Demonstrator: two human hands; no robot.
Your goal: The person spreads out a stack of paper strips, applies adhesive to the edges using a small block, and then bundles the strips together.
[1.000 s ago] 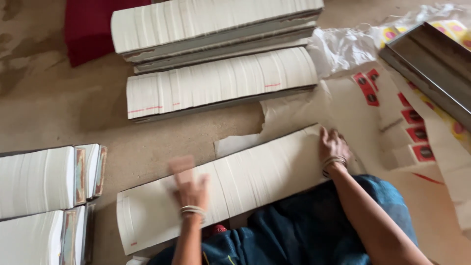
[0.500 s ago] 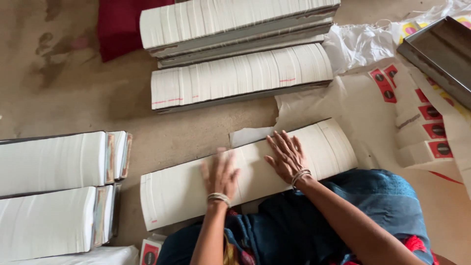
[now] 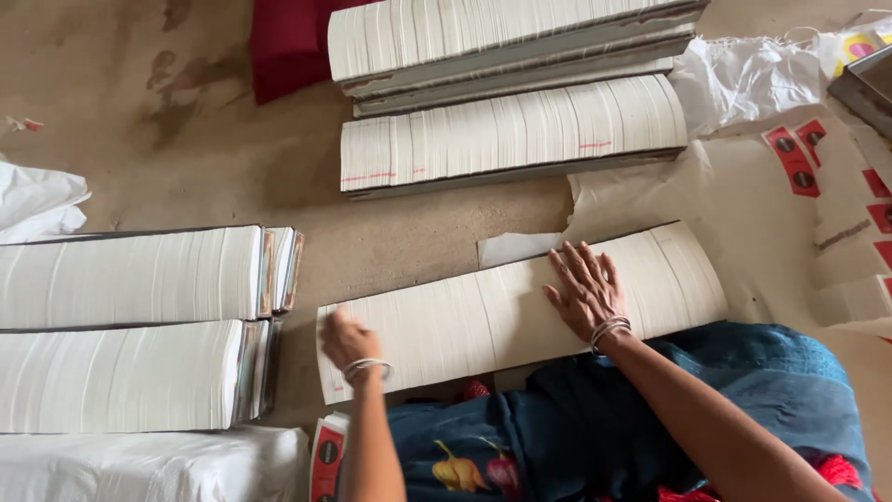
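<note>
Long row of white paper sheets [image 3: 502, 311] lies on floor just ahead of the lap. Right hand [image 3: 583, 288] flat on it, fingers spread wide. Left hand [image 3: 347, 339] loosely curled at its 8 o'clock end, holding nothing. 2 similar rows [image 3: 511, 135] at 12 o'clock.

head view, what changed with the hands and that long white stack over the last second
The right hand slid from the far right end of the long white stack toward its middle and now lies flat on it. The left hand moved out to the stack's left end. Neither hand took hold of or let go of anything. The stack, the other stacks and the red cloth stayed where they were.
</note>
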